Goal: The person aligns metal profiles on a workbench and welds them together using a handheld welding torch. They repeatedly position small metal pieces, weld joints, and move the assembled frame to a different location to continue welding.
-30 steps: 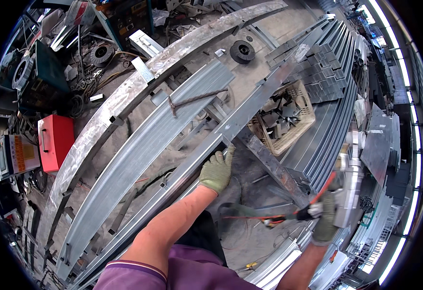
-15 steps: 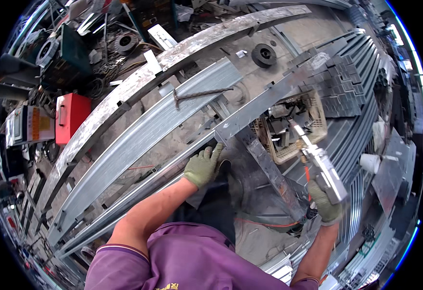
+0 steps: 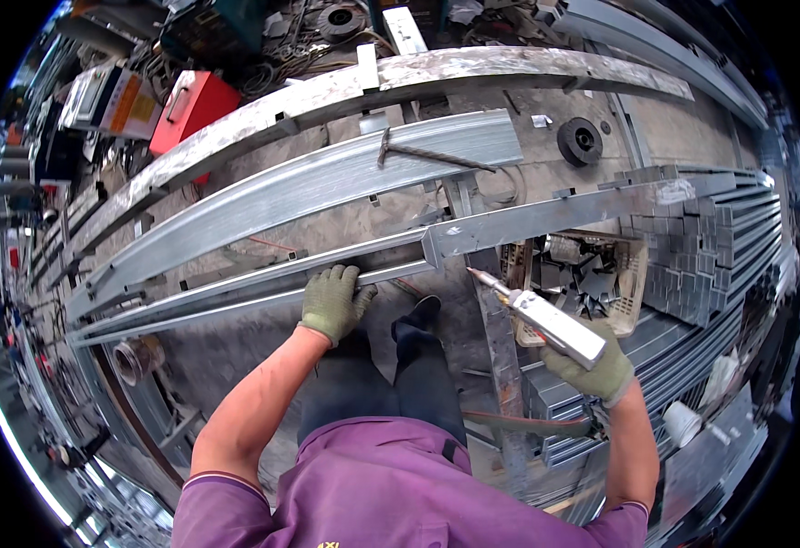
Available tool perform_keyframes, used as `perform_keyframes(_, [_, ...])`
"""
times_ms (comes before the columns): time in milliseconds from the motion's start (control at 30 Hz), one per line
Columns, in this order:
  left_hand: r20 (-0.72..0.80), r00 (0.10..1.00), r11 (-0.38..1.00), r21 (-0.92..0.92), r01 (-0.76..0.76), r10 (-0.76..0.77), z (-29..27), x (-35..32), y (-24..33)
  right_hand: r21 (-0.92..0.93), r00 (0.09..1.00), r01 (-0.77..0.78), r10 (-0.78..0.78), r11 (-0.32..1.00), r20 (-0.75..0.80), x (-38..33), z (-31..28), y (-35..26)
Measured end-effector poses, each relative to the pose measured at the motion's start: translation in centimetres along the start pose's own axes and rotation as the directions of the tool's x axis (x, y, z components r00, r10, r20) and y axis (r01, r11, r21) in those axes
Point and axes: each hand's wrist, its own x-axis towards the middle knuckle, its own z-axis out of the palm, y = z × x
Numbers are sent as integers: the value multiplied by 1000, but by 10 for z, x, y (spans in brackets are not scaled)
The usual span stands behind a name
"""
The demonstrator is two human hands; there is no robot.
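Observation:
My left hand point(image 3: 334, 303), in a green work glove, has its fingers curled over the near lip of a long galvanized steel channel point(image 3: 236, 292). My right hand point(image 3: 592, 361), gloved the same way, grips a silver, box-bodied welding gun point(image 3: 557, 327) with a brass-coloured neck and a narrow nozzle. That nozzle points up and left, close to the joint where the channel meets a flat steel bar point(image 3: 528, 219). The picture does not show whether the tip touches metal. Beyond the channel, a rusty T-shaped rod point(image 3: 436, 157) lies on a wide galvanized profile point(image 3: 318, 173).
Right of the joint stands a cream plastic crate point(image 3: 636, 283) holding metal pieces. Past it are stacked steel blocks point(image 3: 683, 260) and long profiles point(image 3: 601, 388). A black spool point(image 3: 580, 142) lies on the floor. A curved beam point(image 3: 473, 64) spans the far side, near a red box point(image 3: 201, 110).
My view has turned. The left hand has slid back from the joint along the channel. The right hand has brought the welding gun's nozzle in toward the joint, from over the crate.

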Motion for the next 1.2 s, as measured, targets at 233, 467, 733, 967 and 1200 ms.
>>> perform_keyframes(233, [43,996,992,108,70,-75,23,2,-1,88,994,14,-23,996,104,38,25,20])
perform_keyframes(467, [-2,997,990,120,74,-74,27,2,3,52,985,80,-87,995,150,61,27,26])
perform_keyframes(733, [-25,996,984,151,90,-87,27,3,5,103,975,4,-27,995,221,70,31,31])
perform_keyframes(967, [-35,996,981,177,81,-76,31,0,2,101,972,-23,-2,995,235,71,29,29])
perform_keyframes(1200, [-29,997,978,193,82,-78,31,1,2,66,972,65,-78,996,221,71,32,29])
